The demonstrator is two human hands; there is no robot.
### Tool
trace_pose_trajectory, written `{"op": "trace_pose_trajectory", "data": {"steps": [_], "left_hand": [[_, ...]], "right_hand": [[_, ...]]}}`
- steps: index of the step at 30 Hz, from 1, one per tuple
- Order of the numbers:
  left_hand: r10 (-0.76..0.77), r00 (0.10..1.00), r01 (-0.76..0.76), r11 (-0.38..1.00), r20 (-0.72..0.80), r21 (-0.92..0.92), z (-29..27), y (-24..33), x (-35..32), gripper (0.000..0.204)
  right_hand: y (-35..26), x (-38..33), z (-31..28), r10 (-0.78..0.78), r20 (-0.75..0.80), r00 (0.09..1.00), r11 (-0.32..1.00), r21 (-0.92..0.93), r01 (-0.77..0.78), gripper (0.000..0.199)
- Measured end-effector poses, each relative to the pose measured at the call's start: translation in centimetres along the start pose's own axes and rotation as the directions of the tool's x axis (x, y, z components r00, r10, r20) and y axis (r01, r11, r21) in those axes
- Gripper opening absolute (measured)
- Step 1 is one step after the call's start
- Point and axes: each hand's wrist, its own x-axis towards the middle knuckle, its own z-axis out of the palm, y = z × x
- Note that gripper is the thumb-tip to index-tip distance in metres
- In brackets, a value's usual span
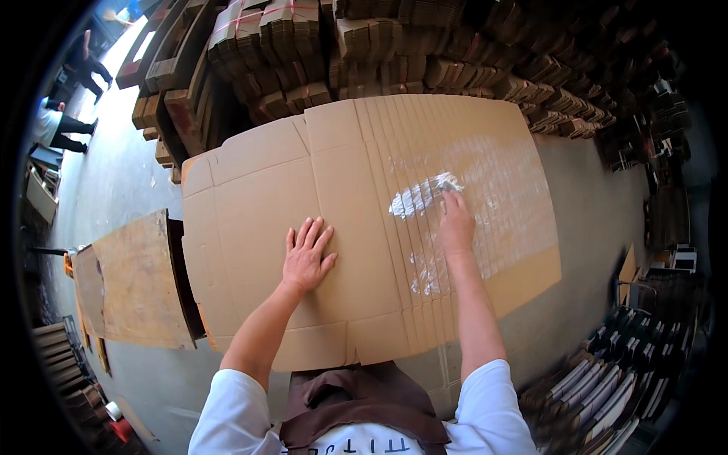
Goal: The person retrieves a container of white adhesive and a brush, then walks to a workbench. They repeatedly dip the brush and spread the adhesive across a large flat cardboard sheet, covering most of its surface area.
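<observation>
Across the middle lies a large brown cardboard sheet (258, 182) with creases and cut slots. On its right, narrow parallel cardboard strips or edges (485, 227) run side by side, smeared with white paste (413, 202) that is thickest near the centre. My left hand (307, 258) rests flat on the plain cardboard, fingers spread. My right hand (456, 220) is closed round a small paste-covered tool (449, 183), perhaps a brush, whose tip touches the strips at the thick white patch. The fingers hide most of that tool.
Stacks of tied folded cardboard (292, 53) stand behind the sheet, beside wooden pallets (178, 68). A worn wooden board (136, 280) is at left. Several dark slotted pieces (599, 387) are piled at lower right. Two people (64, 125) are far left on the grey floor (144, 174).
</observation>
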Motion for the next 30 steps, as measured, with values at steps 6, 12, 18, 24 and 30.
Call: {"op": "trace_pose_trajectory", "data": {"steps": [6,12,18,24,30], "left_hand": [[-0.011,1.000,0.010,1.000,0.026,0.028,0.5,-0.6,-0.7,0.062],[-0.017,0.999,0.016,0.999,0.033,0.033,0.7,-0.4,-0.6,0.061],[-0.009,1.000,0.009,1.000,0.027,-0.009,0.1,-0.1,-0.1,0.061],[-0.006,1.000,0.006,1.000,0.030,0.002,0.5,-0.5,0.1,0.064],[0.006,0.998,-0.007,1.000,0.059,0.020,0.7,0.0,0.0,0.066]], "right_hand": [[-2.5,-0.3,1.3,-0.156,0.085,0.984,0.988,0.013,0.155,0.023],[1.6,6.1,-3.3,0.509,0.230,0.829,0.764,0.322,-0.559,0.019],[1.2,1.6,-0.6,0.068,0.075,0.995,0.995,-0.072,-0.063,0.023],[-3.2,-2.1,-1.7,-0.094,0.194,0.976,0.994,-0.032,0.102,0.028],[7.8,2.2,-6.0,0.389,-0.031,0.921,0.886,-0.259,-0.384,0.027]]}}
